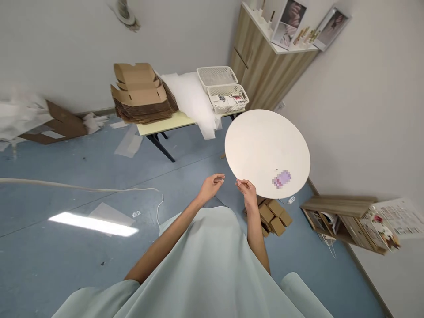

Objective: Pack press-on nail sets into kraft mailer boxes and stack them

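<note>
My left hand (210, 187) is held out in front of my body, above the blue floor. Its fingers are loosely bent with a gap to the thumb, and nothing shows in it. Across a small gap, my right hand (247, 191) overlaps the near left rim of a round white table (265, 145) in the picture. Its thumb and fingertips come together in a pinch; whatever may be between them is too small to make out. On the table lies a blurred-out purple and pink item (282, 179), to the right of that hand.
A yellow-topped table (159, 127) bears stacked flat cardboard boxes (141, 95), white foam sheeting (188, 95) and white plastic baskets (228, 106). Small brown boxes (276, 216) sit under the round table. A low wooden shelf (341, 205) stands right; a cable (79, 185) crosses the floor.
</note>
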A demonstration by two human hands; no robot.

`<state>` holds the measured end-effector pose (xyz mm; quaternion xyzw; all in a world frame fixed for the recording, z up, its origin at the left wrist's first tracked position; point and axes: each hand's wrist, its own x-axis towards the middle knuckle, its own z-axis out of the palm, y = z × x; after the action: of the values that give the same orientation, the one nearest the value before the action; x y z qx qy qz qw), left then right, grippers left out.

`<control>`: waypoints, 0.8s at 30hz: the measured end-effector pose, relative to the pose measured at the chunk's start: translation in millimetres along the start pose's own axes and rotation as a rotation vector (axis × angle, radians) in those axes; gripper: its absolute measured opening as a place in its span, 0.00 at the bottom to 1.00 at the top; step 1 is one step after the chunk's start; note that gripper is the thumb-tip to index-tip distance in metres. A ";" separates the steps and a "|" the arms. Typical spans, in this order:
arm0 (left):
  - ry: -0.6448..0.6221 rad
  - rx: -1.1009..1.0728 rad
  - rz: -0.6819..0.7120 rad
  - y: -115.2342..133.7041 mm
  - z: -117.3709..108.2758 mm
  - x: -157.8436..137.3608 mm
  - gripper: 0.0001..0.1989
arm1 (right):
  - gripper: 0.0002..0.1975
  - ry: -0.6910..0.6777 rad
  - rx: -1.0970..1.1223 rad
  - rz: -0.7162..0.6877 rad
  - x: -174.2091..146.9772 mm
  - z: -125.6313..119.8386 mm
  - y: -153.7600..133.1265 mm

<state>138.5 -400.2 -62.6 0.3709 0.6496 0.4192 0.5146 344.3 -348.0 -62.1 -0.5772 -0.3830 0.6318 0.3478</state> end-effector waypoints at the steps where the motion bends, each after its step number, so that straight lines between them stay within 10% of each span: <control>1: 0.021 0.013 -0.006 5.8 -12.2 11.3 0.18 | 0.20 -0.018 0.011 0.007 14.4 12.9 -5.5; 9: 0.106 0.091 -0.045 54.8 -84.0 116.6 0.18 | 0.17 -0.136 0.066 0.028 118.4 80.6 -62.1; 24: -0.034 0.037 0.012 94.4 -110.6 332.8 0.22 | 0.15 0.098 0.044 0.036 221.1 101.3 -140.1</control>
<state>-30.1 -79.1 -81.0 0.3911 0.6460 0.4039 0.5163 222.8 -96.3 -36.4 -0.6064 -0.3410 0.6172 0.3675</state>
